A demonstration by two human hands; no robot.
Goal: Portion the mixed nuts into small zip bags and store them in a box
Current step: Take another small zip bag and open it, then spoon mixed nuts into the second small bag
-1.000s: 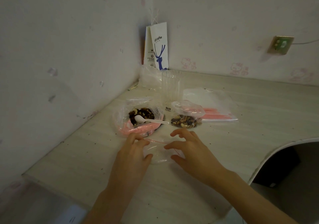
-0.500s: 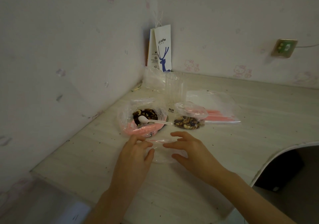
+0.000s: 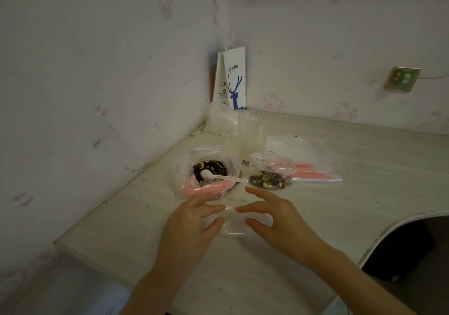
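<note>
A small empty zip bag (image 3: 234, 220) with a red seal line lies flat on the pale table (image 3: 364, 181) between my hands. My left hand (image 3: 189, 227) pinches its left side between forefinger and thumb. My right hand (image 3: 279, 220) pinches its right side the same way. Just behind them sits an open large bag of mixed nuts (image 3: 211, 167) with a white plastic spoon (image 3: 223, 177) resting in it. To its right lies a small zip bag filled with nuts (image 3: 269, 181).
A flat stack of unused zip bags (image 3: 313, 171) lies behind the filled one. A clear plastic container (image 3: 250, 132) and crumpled plastic stand near the corner, before a white paper coffee bag (image 3: 232, 81). Walls close the left and back. The table's edge curves inward at right (image 3: 388, 224).
My fingertips have drawn closer together over the empty bag's top edge. The view has shifted slightly; nothing else on the table moved.
</note>
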